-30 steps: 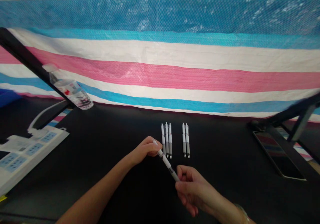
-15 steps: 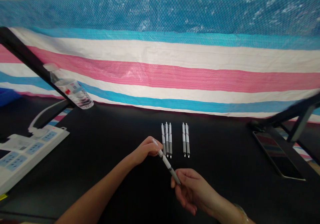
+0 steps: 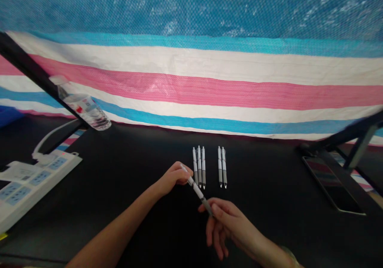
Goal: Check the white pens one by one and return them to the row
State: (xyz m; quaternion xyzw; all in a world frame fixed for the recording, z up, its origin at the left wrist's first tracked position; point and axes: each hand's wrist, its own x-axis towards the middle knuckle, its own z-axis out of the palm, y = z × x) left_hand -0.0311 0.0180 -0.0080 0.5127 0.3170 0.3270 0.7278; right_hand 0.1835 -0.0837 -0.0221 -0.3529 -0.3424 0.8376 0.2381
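At the far left edge of the frame sits part of a blue object, cut off by the border. Below it, at lower left, a white power strip lies slantwise with a white cable plugged into its upper part. A black bar slopes down from the upper left, and a clear bottle with a label leans beside it. Near the centre, the left hand pinches the white upper end of a pen, which slants down to the right above the black table. Just beyond that hand, three pens lie side by side, tips toward the bottom of the frame. A short gap to their right, two pens lie parallel in the same direction. Below these, at lower centre-right, the right hand grips the slanted pen's grey end between thumb and index finger, its other fingers loosely spread. A dark phone lies at right, near a black support. Across the top hangs a striped sheet.
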